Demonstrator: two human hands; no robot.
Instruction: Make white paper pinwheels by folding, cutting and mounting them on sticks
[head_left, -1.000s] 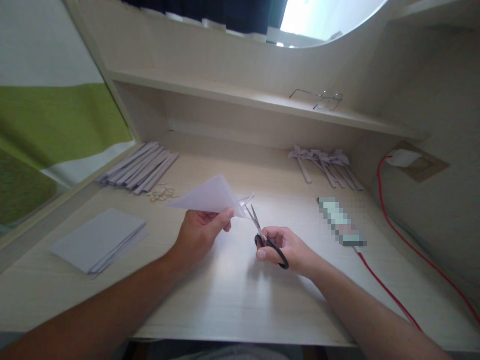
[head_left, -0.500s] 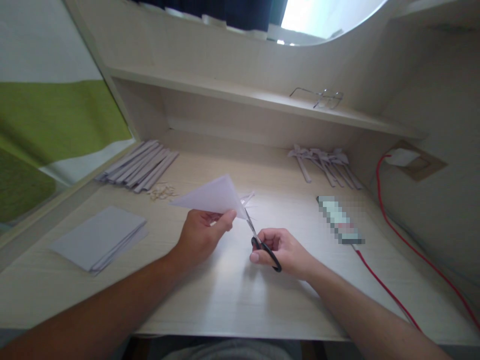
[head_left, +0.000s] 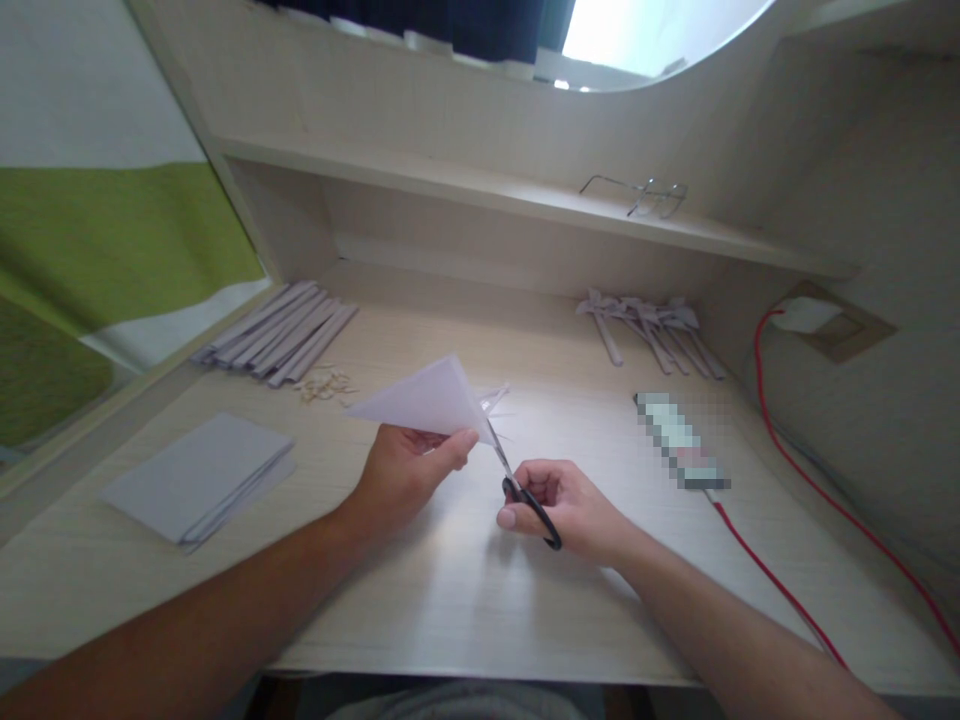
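My left hand (head_left: 412, 468) pinches a folded triangle of pale paper (head_left: 427, 395) over the middle of the desk, thumb on top near its right corner. My right hand (head_left: 566, 508) is closed on the black handles of a pair of scissors (head_left: 534, 505). The metal blades point up and away and meet the right edge of the paper; how far they are apart is hard to tell. Thin paper slivers (head_left: 495, 400) lie just beyond the blades.
Rolled paper sticks (head_left: 285, 330) lie at the back left beside rubber bands (head_left: 326, 384). Nearer is a stack of folded paper (head_left: 202, 475). Paper pinwheel-like pieces on sticks (head_left: 641, 325) are at the back right. A phone (head_left: 679, 440) with a red cable (head_left: 772, 580) lies right; glasses (head_left: 656, 198) rest on the shelf.
The paper and my left hand have shifted slightly right and toward me. The scissors' handles have come a little closer together.
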